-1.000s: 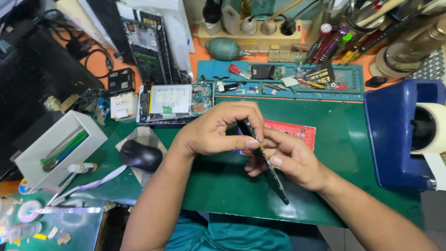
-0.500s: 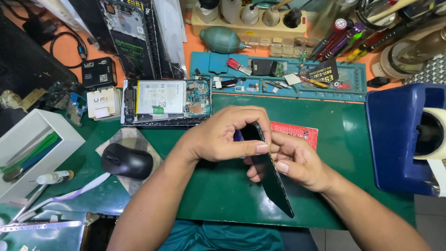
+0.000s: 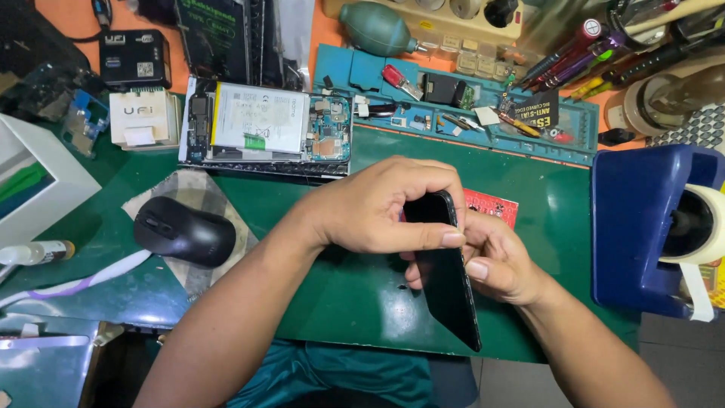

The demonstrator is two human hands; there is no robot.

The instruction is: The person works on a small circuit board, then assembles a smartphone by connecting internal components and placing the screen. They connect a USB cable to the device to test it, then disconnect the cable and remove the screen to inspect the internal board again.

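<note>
- A thin, glossy black phone panel (image 3: 447, 283), flat and rectangular with rounded corners, is held on edge between both hands above the green mat (image 3: 355, 302), its long side running down toward the near edge of the table.
- The left hand (image 3: 385, 208) is arched over the panel's upper end, its fingers (image 3: 438, 238) curled shut around that end, the thumb pressed along the face.
- The right hand (image 3: 495, 261) is cupped beneath and beside the panel, its fingers closed against the back, thumb tip just beside the left thumb.
- A small red card (image 3: 495, 208) is seen flat on the mat just beyond the fingertips.
- An opened phone body (image 3: 264, 128), with white battery and bare circuit boards, lies farther beyond the left hand.
- A matte black mouse (image 3: 183, 230) rests on a checked cloth to the left of the wrist.
- A blue plastic tape dispenser (image 3: 642, 227) stands well to the right.
</note>
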